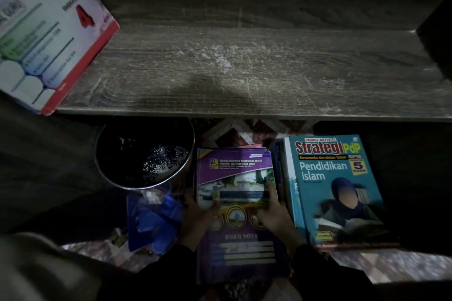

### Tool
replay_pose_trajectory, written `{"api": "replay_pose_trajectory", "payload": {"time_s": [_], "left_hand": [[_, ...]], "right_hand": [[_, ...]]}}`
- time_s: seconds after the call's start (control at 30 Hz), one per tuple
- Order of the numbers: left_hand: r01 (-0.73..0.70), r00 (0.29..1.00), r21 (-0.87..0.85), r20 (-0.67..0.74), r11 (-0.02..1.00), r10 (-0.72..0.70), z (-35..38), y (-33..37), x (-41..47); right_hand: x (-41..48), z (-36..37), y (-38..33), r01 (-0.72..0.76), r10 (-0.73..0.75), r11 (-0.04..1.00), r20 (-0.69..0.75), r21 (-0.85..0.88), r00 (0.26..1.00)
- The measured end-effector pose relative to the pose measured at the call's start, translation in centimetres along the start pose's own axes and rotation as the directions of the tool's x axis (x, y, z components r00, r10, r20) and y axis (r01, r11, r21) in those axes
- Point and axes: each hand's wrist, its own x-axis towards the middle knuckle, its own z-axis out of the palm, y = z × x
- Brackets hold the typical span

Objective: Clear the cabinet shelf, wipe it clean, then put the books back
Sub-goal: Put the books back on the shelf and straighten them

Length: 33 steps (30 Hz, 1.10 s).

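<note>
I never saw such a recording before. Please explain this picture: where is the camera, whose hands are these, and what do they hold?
There is no machine here. A person wears one camera on the head, so the single picture looks forward and down at that person's own hands. At the top is a grey wooden cabinet shelf, dusty and nearly cleared; only a white and red book lies at its left end, overhanging the edge. Below, on the floor, are a dark round metal bowl, a crumpled blue item (cloth or plastic, too dark to tell) and a teal textbook atop a pile. Between them, the left hand and the right hand appear to grip the sides of a purple notebook on top of another pile.
</note>
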Motion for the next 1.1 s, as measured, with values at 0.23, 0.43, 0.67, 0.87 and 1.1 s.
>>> {"api": "replay_pose_trajectory", "payload": {"time_s": [0.23, 0.43, 0.67, 0.87, 1.1], "left_hand": [[-0.077, 0.97, -0.157, 0.217, 0.985, 0.11, -2.6, 3.1, 0.3], [0.032, 0.951, -0.221, 0.305, 0.975, 0.038, -4.1, 6.5, 0.5], [0.082, 0.941, -0.235, 0.34, 0.969, 0.003, -4.2, 7.5, -0.8], [0.116, 0.919, -0.103, 0.389, 0.988, -0.067, -3.9, 9.5, -4.3], [-0.007, 0.887, -0.041, 0.462, 0.999, 0.025, -7.0, 15.1, -12.5]], "right_hand": [[-0.8, -2.0, -2.6, -0.007, 0.001, 0.999, 0.129, 0.044, 0.992], [-1.6, -3.8, -3.4, -0.003, -0.036, 0.987, 0.24, 0.159, 0.97], [-3.0, -5.5, -4.7, -0.052, -0.014, 0.975, 0.295, 0.217, 0.955], [-6.1, -10.0, -7.7, -0.126, 0.092, 0.99, 0.397, 0.062, 0.913], [-15.4, -14.9, -12.0, -0.196, 0.17, 0.98, 0.582, -0.017, 0.795]]}}
